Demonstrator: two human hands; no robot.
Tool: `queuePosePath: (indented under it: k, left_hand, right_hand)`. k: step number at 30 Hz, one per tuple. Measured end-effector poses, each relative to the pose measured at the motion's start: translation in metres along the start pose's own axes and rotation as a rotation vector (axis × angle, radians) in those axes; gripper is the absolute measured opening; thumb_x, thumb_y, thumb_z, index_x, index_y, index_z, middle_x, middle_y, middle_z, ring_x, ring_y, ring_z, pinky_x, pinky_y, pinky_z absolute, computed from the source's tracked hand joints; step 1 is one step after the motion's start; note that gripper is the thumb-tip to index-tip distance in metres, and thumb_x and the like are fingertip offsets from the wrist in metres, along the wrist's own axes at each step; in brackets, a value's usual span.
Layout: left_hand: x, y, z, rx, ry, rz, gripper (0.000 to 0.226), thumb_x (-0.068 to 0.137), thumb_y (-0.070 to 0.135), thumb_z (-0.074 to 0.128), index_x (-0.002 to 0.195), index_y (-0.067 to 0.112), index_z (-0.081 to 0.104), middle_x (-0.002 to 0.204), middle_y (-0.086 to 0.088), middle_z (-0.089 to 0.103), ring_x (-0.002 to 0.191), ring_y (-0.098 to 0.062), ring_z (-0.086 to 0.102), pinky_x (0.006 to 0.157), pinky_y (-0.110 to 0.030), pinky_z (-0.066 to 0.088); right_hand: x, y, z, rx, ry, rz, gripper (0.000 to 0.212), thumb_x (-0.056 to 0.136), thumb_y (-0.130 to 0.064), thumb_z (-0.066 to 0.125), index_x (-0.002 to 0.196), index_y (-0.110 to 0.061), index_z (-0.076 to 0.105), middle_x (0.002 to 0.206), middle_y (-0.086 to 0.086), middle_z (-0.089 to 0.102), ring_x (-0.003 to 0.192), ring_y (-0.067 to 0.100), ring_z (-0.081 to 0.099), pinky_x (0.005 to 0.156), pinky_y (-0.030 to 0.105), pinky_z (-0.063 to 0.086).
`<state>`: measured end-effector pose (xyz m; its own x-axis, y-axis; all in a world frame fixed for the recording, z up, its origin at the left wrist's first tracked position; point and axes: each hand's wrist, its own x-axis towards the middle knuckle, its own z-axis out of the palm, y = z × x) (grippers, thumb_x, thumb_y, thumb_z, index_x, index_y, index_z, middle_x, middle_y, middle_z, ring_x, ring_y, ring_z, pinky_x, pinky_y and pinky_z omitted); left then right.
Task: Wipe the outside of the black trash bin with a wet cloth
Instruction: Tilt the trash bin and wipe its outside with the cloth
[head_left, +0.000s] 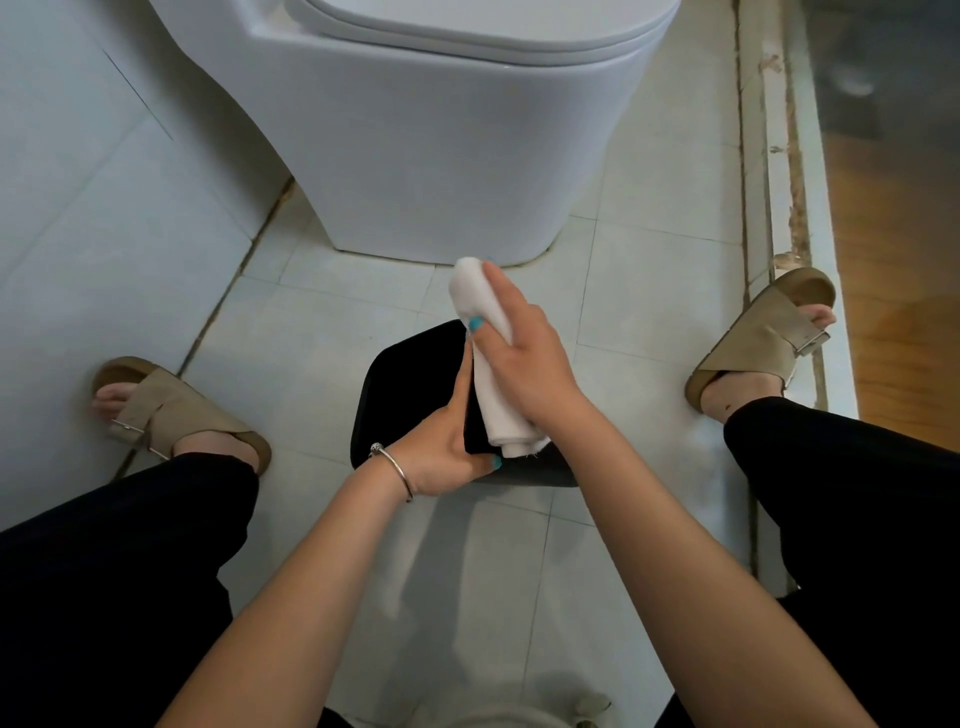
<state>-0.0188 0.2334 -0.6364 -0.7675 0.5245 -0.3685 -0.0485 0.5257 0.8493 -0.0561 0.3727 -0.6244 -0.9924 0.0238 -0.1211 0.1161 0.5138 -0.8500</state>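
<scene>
We see a black trash bin (410, 379) and white cloth (493, 374). Our sandals (763, 338) are tan, the toilet (441, 145) white, nails teal.

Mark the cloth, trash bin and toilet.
rolled white cloth (496, 395), head view, middle of roll.
black plastic trash bin (410, 374), head view, top face.
white ceramic toilet (441, 156), head view, front of base.

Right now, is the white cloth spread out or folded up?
Folded up: the white cloth is a narrow roll in the right hand, above the black trash bin.

Pale tiled floor (322, 332), black trash bin (410, 374) standing on it, white toilet base (441, 197) behind, two sandalled feet (171, 410) either side
</scene>
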Motion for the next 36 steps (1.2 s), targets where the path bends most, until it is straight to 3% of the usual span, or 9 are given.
queuePosePath:
  k: [4, 7, 10, 13, 19, 23, 27, 32, 36]
  left_hand:
    - [-0.004, 0.002, 0.004, -0.006, 0.035, 0.021, 0.122, 0.078, 0.001, 0.067, 0.143, 0.033, -0.032, 0.152, 0.013, 0.018, 0.122, -0.005, 0.045, 0.100, -0.025, 0.045]
    - [-0.003, 0.002, 0.004, 0.013, 0.041, 0.001, 0.122, 0.081, 0.004, 0.068, 0.140, 0.037, -0.034, 0.150, 0.007, 0.023, 0.116, -0.010, 0.052, 0.092, -0.022, 0.048]
    - [-0.006, -0.002, 0.001, 0.045, 0.070, -0.036, 0.123, 0.081, 0.011, 0.071, 0.140, 0.038, -0.033, 0.156, 0.003, 0.014, 0.119, -0.006, 0.044, 0.090, -0.010, 0.036]
    - [0.000, 0.006, 0.003, 0.065, 0.067, -0.037, 0.122, 0.082, 0.013, 0.072, 0.143, 0.035, -0.031, 0.158, 0.003, 0.004, 0.128, -0.005, 0.032, 0.093, -0.007, 0.029]
    - [0.016, 0.019, 0.010, 0.087, 0.020, -0.014, 0.121, 0.082, 0.011, 0.070, 0.142, 0.036, -0.032, 0.160, 0.001, 0.001, 0.139, -0.018, 0.031, 0.103, -0.022, 0.036]
    - [0.013, 0.017, 0.007, 0.103, 0.016, -0.024, 0.122, 0.080, 0.011, 0.070, 0.141, 0.036, -0.033, 0.158, -0.001, 0.010, 0.134, -0.018, 0.038, 0.104, -0.026, 0.039]
    - [0.018, 0.020, 0.010, 0.060, 0.003, -0.016, 0.123, 0.081, 0.010, 0.069, 0.139, 0.037, -0.035, 0.142, -0.005, 0.043, 0.114, -0.018, 0.057, 0.099, -0.035, 0.047]
    - [0.016, 0.021, 0.016, -0.033, 0.011, 0.033, 0.125, 0.082, 0.011, 0.073, 0.137, 0.034, -0.036, 0.139, 0.017, 0.023, 0.120, -0.001, 0.042, 0.090, -0.005, 0.037]
    - [0.017, 0.019, 0.014, -0.032, -0.010, 0.023, 0.125, 0.080, 0.009, 0.074, 0.141, 0.033, -0.033, 0.147, 0.017, 0.015, 0.126, -0.001, 0.037, 0.093, -0.006, 0.034]
  right_hand:
    - [-0.003, 0.002, 0.000, -0.019, 0.017, -0.030, 0.056, 0.099, -0.039, 0.044, 0.145, -0.058, 0.018, 0.124, 0.002, 0.052, 0.099, 0.016, 0.051, 0.084, 0.032, 0.041]
    - [-0.003, 0.018, -0.002, -0.074, 0.044, 0.055, 0.054, 0.099, -0.041, 0.041, 0.145, -0.058, 0.017, 0.122, 0.004, 0.049, 0.098, 0.023, 0.054, 0.084, 0.037, 0.044]
    - [-0.008, 0.051, -0.008, -0.134, 0.060, 0.195, 0.053, 0.100, -0.040, 0.039, 0.145, -0.058, 0.017, 0.128, 0.008, 0.046, 0.106, 0.030, 0.056, 0.089, 0.039, 0.045]
    - [-0.008, 0.072, -0.017, -0.099, 0.091, 0.280, 0.053, 0.100, -0.039, 0.039, 0.146, -0.056, 0.019, 0.137, 0.008, 0.045, 0.112, 0.029, 0.054, 0.095, 0.041, 0.045]
    - [-0.004, 0.076, -0.026, -0.103, 0.132, 0.367, 0.054, 0.099, -0.038, 0.039, 0.147, -0.053, 0.021, 0.137, 0.011, 0.045, 0.113, 0.033, 0.054, 0.095, 0.040, 0.043]
    - [-0.011, 0.060, -0.023, -0.094, 0.126, 0.343, 0.055, 0.100, -0.037, 0.039, 0.148, -0.051, 0.019, 0.133, 0.011, 0.044, 0.107, 0.033, 0.055, 0.093, 0.041, 0.044]
    - [-0.009, 0.032, -0.022, -0.074, 0.113, 0.227, 0.056, 0.100, -0.039, 0.039, 0.148, -0.053, 0.015, 0.125, 0.008, 0.043, 0.097, 0.028, 0.054, 0.086, 0.038, 0.043]
    - [-0.013, 0.010, -0.017, -0.100, 0.089, 0.099, 0.056, 0.100, -0.042, 0.040, 0.147, -0.055, 0.014, 0.118, 0.004, 0.043, 0.090, 0.026, 0.055, 0.077, 0.035, 0.041]
    - [-0.020, 0.017, -0.017, -0.067, 0.138, 0.097, 0.056, 0.100, -0.040, 0.039, 0.145, -0.060, 0.011, 0.117, 0.002, 0.042, 0.088, 0.024, 0.056, 0.077, 0.035, 0.044]
